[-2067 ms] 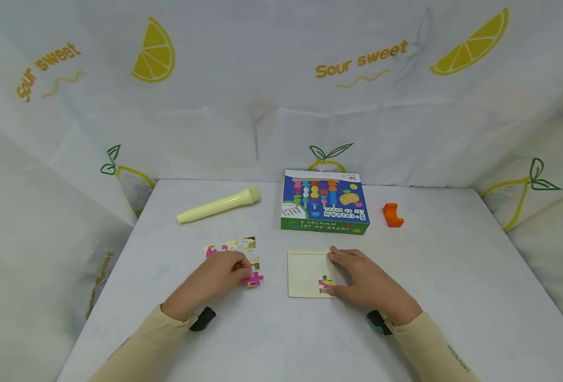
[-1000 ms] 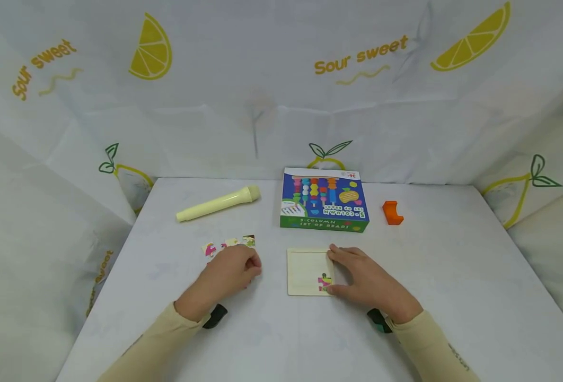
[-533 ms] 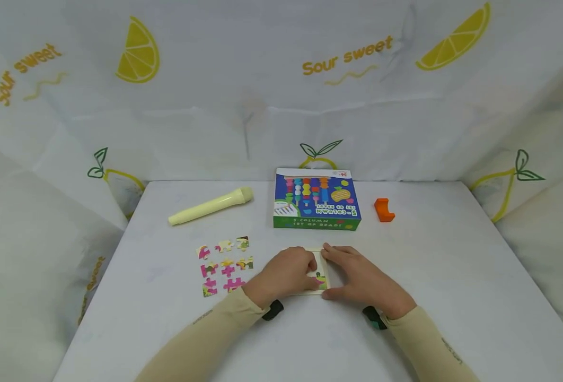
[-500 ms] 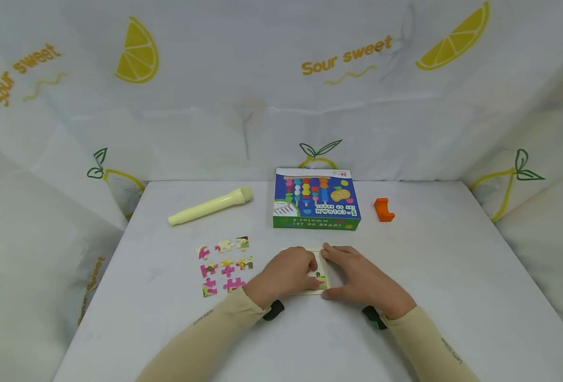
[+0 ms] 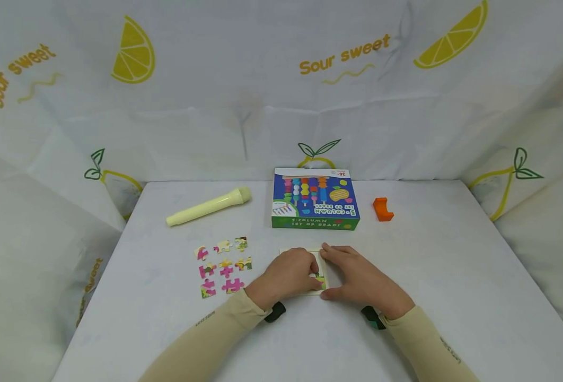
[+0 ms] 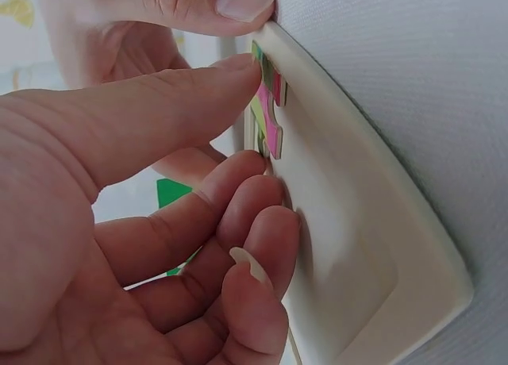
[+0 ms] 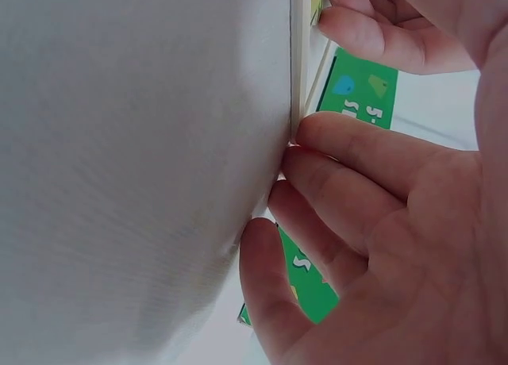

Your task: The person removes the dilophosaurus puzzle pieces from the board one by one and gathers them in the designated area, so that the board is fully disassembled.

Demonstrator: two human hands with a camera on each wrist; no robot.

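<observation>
My left hand (image 5: 288, 271) is over a shallow cream puzzle tray (image 6: 357, 214). Its thumb and a finger pinch a pink and green jigsaw piece (image 6: 272, 133) lying low in one corner of the tray. Its other fingers curl loosely near the tray floor. My right hand (image 5: 361, 277) touches the tray's right edge, index fingertip near the far corner and thumb at the near corner, with its fingers lightly bent. Left of the tray, several loose jigsaw pieces (image 5: 226, 269) lie in rough rows. The left hand hides much of the tray in the head view.
Behind the tray lies a blue and green bead-set box (image 5: 315, 200). A pale yellow microphone-shaped stick (image 5: 209, 207) lies at the back left. An orange curved block (image 5: 383, 209) stands to the box's right. A white printed cloth hangs behind the table.
My left hand has moved right from the loose pieces to the tray, uncovering the rows. The right hand has stayed at the tray's edge. The head view has shifted slightly.
</observation>
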